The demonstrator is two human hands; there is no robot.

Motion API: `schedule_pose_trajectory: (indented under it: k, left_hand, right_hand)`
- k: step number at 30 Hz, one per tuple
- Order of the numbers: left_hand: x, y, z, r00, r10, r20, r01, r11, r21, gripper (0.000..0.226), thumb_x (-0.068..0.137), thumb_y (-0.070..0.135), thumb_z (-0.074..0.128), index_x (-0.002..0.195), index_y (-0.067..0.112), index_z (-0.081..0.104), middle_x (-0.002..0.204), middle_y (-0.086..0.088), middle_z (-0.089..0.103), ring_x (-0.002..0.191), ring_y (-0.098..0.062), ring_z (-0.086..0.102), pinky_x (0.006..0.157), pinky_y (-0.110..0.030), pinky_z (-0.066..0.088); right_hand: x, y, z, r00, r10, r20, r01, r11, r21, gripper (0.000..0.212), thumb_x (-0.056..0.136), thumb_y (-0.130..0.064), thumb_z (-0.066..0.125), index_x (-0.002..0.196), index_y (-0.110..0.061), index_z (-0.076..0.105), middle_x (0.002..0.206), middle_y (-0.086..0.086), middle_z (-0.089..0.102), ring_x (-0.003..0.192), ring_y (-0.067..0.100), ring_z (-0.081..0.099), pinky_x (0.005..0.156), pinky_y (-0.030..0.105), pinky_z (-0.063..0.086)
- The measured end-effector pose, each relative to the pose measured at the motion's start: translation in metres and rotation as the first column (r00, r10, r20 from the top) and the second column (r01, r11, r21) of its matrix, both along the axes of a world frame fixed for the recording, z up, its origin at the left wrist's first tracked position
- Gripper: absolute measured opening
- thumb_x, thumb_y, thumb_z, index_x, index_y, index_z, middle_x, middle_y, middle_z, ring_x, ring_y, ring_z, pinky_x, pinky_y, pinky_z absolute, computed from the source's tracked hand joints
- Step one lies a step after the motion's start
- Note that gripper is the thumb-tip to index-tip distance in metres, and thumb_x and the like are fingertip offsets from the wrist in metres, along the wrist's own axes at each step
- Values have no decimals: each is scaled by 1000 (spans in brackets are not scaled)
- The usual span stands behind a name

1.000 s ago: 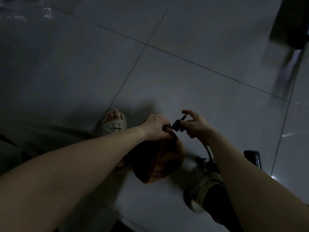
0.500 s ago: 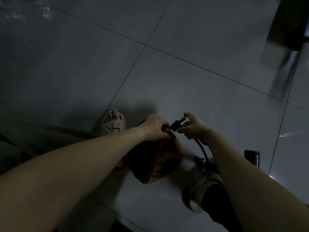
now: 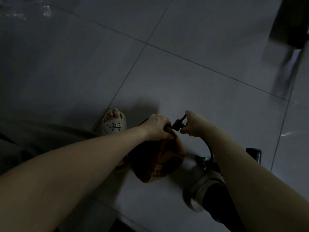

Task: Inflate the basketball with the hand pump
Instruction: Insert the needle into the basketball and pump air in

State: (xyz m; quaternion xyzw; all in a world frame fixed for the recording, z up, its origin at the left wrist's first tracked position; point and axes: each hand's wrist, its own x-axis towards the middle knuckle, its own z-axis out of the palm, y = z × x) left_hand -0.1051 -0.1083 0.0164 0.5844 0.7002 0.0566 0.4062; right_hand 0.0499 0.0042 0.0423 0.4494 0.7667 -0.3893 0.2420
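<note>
Orange-brown basketball (image 3: 160, 158) sags under my left hand (image 3: 156, 128), which I see clutching its top; just beside it, my right hand (image 3: 195, 125) pinches the black pump nozzle (image 3: 177, 125).

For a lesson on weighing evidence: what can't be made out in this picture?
Head view:
- Valve: covered by the left hand gripping the basketball.
- Pump: mostly behind the right forearm; the hose shows.
- Whether the connector, pinched by the right hand, is seated: too dark.
- Basketball's print: too dim and small to read.
</note>
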Motion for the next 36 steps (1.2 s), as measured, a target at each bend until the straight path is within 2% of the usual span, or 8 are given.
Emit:
schedule_pose_trajectory:
  k: [3, 8, 13, 17, 25, 28, 30, 36]
  left_hand:
    - [0, -1, -1, 1000, -5, -7, 4, 1000, -10, 29, 78, 59, 72, 86, 35, 59, 92, 7, 55, 95, -21, 53, 78, -36, 48]
    - [0, -2, 1, 1000, -12, -11, 12, 1000, 6, 27, 80, 56, 73, 87, 33, 60, 93, 5, 55, 93, -20, 53, 76, -33, 46]
    - [0, -1, 3, 999, -29, -28, 29, 999, 20, 33, 82, 55, 73, 95, 25, 67, 94, 3, 56, 94, -19, 52, 77, -32, 39]
    - [1, -2, 5, 999, -25, -20, 26, 999, 19, 34, 84, 53, 73, 99, 23, 68, 96, 2, 54, 96, -20, 50, 78, -31, 38]
    - [1, -2, 8, 999, -33, -16, 33, 999, 9, 30, 84, 53, 72, 93, 28, 61, 95, 4, 51, 95, -19, 49, 77, -31, 37]
    - [-1, 0, 8, 1000, -28, -11, 28, 999, 38, 36, 82, 50, 75, 95, 18, 67, 93, 2, 58, 90, -19, 55, 75, -31, 38]
    - [-5, -1, 7, 1000, -5, 15, 4, 999, 43, 32, 80, 52, 76, 89, 24, 64, 90, 4, 59, 86, -17, 56, 72, -30, 41]
    - [-5, -2, 3, 999, 29, 28, -30, 998, 46, 31, 77, 56, 76, 90, 29, 67, 88, 7, 58, 82, -12, 56, 69, -29, 45]
  right_hand:
    - [0, 0, 1, 996, 78, 45, -82, 992, 92, 44, 86, -22, 75, 116, -9, 45, 97, 10, 58, 85, 26, 64, 66, 34, 56]
    - [2, 3, 6, 986, 150, 74, -159, 977, 139, 36, 84, -29, 77, 97, -11, 49, 78, 6, 58, 62, 19, 62, 45, 27, 48]
    - [1, 7, 6, 973, 207, 104, -225, 952, 206, 37, 82, -37, 78, 87, -14, 49, 77, 3, 55, 60, 16, 57, 45, 26, 41]
    - [4, 9, 4, 968, 223, 111, -242, 947, 209, 41, 81, -41, 78, 74, -19, 44, 75, 3, 55, 63, 17, 53, 52, 29, 44]
    - [4, 9, 6, 964, 246, 105, -263, 940, 217, 36, 82, -42, 76, 84, -15, 52, 78, 5, 57, 66, 17, 54, 61, 32, 51]
    - [0, -2, -1, 949, 311, 57, -314, 905, 287, 28, 85, -35, 71, 85, -17, 50, 80, 2, 54, 67, 16, 51, 55, 28, 40]
    - [-3, -5, -3, 944, 326, 47, -324, 896, 303, 25, 86, -32, 69, 87, -17, 49, 77, 0, 50, 72, 19, 52, 56, 27, 35]
    - [-1, -4, -7, 938, 334, 97, -348, 900, 261, 35, 88, -40, 67, 111, -15, 60, 97, 4, 60, 84, 23, 59, 69, 34, 50]
